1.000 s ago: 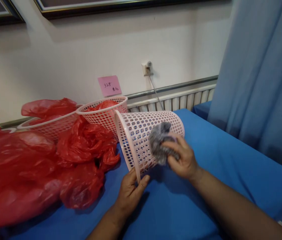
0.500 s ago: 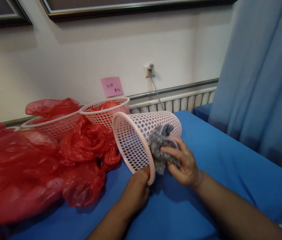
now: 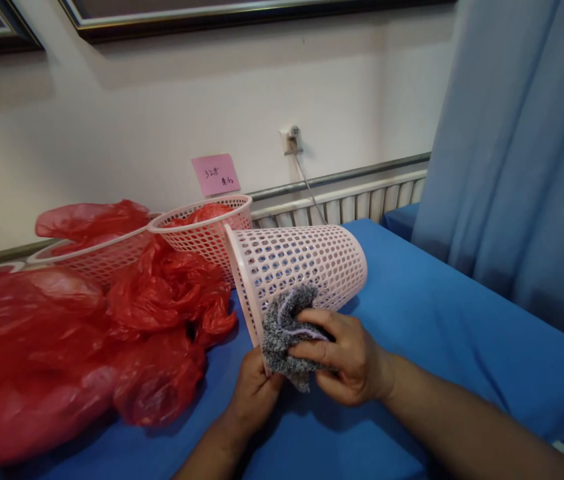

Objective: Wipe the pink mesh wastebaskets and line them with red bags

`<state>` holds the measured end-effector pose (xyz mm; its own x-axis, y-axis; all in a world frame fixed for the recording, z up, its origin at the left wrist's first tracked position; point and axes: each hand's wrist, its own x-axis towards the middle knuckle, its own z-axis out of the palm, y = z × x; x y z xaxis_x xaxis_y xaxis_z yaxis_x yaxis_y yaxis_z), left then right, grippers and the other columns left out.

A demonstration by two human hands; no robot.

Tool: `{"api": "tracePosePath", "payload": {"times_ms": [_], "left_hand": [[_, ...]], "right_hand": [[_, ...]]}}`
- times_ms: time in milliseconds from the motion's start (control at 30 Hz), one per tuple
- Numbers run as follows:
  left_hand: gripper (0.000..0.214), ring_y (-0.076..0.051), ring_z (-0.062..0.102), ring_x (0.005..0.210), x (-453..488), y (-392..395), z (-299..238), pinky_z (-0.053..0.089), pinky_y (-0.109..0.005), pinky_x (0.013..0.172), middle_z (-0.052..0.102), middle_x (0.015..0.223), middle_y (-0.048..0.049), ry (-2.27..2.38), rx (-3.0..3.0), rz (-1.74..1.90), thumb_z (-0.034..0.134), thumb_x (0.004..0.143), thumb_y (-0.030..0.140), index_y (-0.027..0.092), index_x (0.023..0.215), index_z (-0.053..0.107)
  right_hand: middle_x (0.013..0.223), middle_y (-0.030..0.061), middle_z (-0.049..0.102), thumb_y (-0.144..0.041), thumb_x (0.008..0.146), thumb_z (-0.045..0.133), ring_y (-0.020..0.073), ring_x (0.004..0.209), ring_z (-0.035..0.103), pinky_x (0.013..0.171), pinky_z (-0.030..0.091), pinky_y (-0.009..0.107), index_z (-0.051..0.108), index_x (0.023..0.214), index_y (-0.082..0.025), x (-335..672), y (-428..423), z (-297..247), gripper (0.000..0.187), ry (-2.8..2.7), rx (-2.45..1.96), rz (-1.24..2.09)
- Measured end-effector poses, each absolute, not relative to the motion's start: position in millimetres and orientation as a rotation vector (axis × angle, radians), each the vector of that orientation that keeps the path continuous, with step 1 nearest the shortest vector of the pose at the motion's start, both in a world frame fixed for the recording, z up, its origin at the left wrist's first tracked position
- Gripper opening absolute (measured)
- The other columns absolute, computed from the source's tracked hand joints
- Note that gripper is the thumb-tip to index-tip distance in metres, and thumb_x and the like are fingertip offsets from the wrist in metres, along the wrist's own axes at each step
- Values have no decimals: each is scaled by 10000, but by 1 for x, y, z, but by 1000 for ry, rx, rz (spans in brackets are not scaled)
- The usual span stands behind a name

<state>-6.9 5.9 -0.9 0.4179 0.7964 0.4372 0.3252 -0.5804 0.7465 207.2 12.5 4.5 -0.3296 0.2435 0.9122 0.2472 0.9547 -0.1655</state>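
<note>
Above blue sheeting (image 3: 422, 293), right fingers (image 3: 309, 349) curl round gray cloth (image 3: 278, 343), left fingers (image 3: 252, 368) clasping a basket's rim (image 3: 244, 279).

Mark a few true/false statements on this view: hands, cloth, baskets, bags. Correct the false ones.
1. The right hand holds a cloth. True.
2. The left hand holds the front basket near its open end. True.
3. The front basket stands upright on its base. False: it is tipped onto its side, its open end toward the left of the picture.
4. The cloth is bright yellow. False: it is mottled gray.
5. Red bags lie to the left of the front basket in the picture. True.
6. The right hand is touching the red bags. False: it is apart from them, at the front basket with the cloth.
</note>
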Motion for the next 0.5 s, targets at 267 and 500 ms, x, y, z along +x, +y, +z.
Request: {"api": "tracePosePath", "payload": {"times_ms": [267,500], "left_hand": [[385,-271,664,1243,-11,8,-11,503,-442,1117,735,1279,-102,1062,2188,997,531,1011,346,231,1348,676],[348,-246,654,1235,-11,14,-13,528,-392,1076,704,1328,-87,1044,2436,753,547,973,232,235,1292,685]], "right_hand": [[1188,97,661,-219,817,574,278,1157,628,1088,478,529,675,1209,-214,257,76,-14,405,-1094,-1100,124],[1338,113,570,-171,802,571,279,1255,591,1101,486,494,662,1261,-234,246,58,-3,472,-1385,-975,77]]}}
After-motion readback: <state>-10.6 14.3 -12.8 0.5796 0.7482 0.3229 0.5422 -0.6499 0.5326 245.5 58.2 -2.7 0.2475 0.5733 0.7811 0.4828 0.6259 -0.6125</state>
